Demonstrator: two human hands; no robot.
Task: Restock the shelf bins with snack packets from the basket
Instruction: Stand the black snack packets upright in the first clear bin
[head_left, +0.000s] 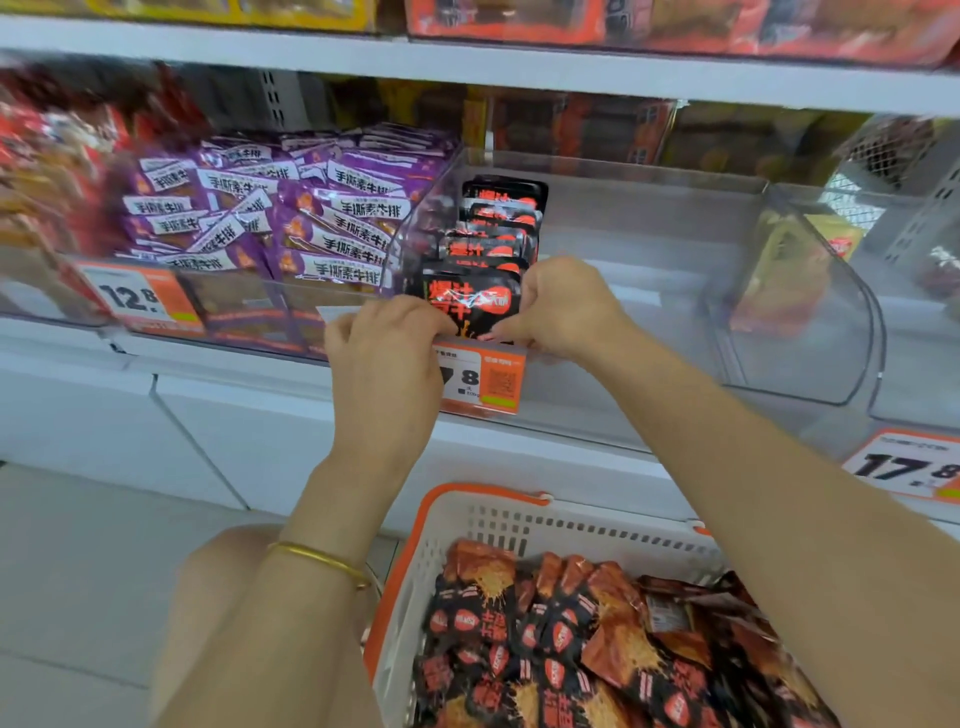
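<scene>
A black and orange snack packet (470, 304) stands upright at the front of a clear shelf bin (613, 176). My left hand (387, 353) grips its left edge and my right hand (563, 306) grips its right edge. Behind it several more black packets (501, 218) stand in a row along the bin's left side. Below, a white basket with an orange rim (415, 551) holds several loose black and orange packets (561, 639).
The bin to the left is piled with purple packets (270, 208). A clear bin on the right (800, 291) holds a yellow packet. Orange price tags (480, 379) hang on the bin fronts. Shelves of boxed goods run above. White cabinet fronts lie below the bins.
</scene>
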